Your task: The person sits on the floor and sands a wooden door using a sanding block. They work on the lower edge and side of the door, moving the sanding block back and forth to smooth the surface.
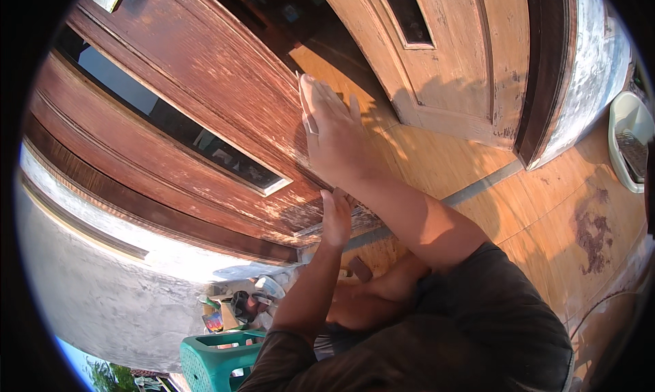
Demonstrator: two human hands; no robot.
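Note:
My right hand (333,122) lies along the free edge of a reddish-brown wooden door (205,71), fingers stretched out. A thin pale edge, like that of a thin sheet, shows between the fingers and the wood; the rest is hidden under the palm. Lower down the same edge, my left hand (336,218) has its thumb raised against the door and its fingers closed about the edge, partly hidden. The door's varnish is scuffed and worn pale near the bottom, below a narrow glass pane (177,122). My bent leg (368,307) is beneath my arms.
A second door leaf (457,71) with bare, lighter wood stands to the right. On the tiled floor (546,214) lie a small brown block (360,269) and a dark stain. A pale basin (628,139) is at far right, a green plastic stool (205,361) and assorted clutter (239,310) at lower left.

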